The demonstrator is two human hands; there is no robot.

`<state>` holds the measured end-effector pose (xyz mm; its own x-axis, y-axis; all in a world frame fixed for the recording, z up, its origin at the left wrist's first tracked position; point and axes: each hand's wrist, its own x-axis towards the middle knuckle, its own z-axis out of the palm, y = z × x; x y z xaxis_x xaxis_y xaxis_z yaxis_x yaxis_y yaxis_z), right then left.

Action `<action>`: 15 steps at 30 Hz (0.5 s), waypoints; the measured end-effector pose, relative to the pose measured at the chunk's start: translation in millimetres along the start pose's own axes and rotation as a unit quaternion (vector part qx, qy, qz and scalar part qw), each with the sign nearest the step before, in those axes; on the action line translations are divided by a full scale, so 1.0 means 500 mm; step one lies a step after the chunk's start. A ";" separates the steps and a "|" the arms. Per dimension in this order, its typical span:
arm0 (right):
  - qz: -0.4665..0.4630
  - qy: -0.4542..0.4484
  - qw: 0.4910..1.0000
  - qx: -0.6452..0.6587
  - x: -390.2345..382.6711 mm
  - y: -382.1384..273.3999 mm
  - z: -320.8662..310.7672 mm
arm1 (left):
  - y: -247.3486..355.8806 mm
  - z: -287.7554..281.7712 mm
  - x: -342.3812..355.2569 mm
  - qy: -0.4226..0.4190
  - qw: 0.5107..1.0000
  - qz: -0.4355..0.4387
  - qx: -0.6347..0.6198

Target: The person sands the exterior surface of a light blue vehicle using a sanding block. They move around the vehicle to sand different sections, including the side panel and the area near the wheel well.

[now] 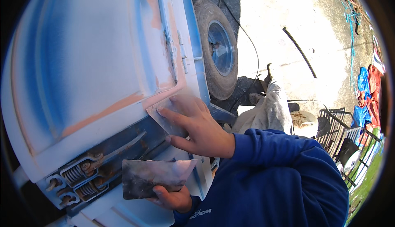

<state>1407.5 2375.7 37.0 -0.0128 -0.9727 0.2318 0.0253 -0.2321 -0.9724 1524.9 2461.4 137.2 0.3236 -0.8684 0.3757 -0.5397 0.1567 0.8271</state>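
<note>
My right hand (pixel 203 126) holds a thin translucent spreader (pixel 164 118), fingers spread across its top and thumb at its lower side. The spreader lies against a corner of the white and blue vehicle panel (pixel 94 54), over a smear of pinkish filler (pixel 158 98). Lower down, my left hand (pixel 175 198) grips a flat, smeared plate (pixel 154 179) by its near edge, thumb on top. The plate is held apart from the panel, below the spreader. More pinkish filler (pixel 105 114) runs along the panel's edge to the left.
Rusty springs and a latch mechanism (pixel 84 173) sit in the dark recess beside the panel. A wheel (pixel 218 48) stands beyond it. On the concrete lie a black strip (pixel 300 52) and a cable; a bucket (pixel 304 122) and a metal rack (pixel 335 128) stand at right.
</note>
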 end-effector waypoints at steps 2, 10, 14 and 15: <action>-0.021 0.024 0.999 -0.010 0.022 -0.004 0.001 | 0.002 0.001 -0.006 -0.007 0.998 0.030 0.059; -0.072 0.011 0.997 -0.040 0.033 0.017 0.007 | -0.033 -0.057 0.007 -0.089 0.891 0.296 0.332; -0.113 -0.046 0.989 -0.087 0.007 0.076 -0.015 | -0.032 -0.055 0.016 -0.113 0.793 0.399 0.445; -0.105 -0.048 0.990 -0.079 -0.001 0.087 -0.021 | -0.025 -0.047 0.015 -0.118 0.800 0.383 0.447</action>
<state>1398.3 2366.3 -5.6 0.0946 -0.9007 0.4241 -0.1241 -0.4333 -0.8927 1552.5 2464.0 139.8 -0.4669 -0.7600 0.4521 -0.8834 0.3778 -0.2773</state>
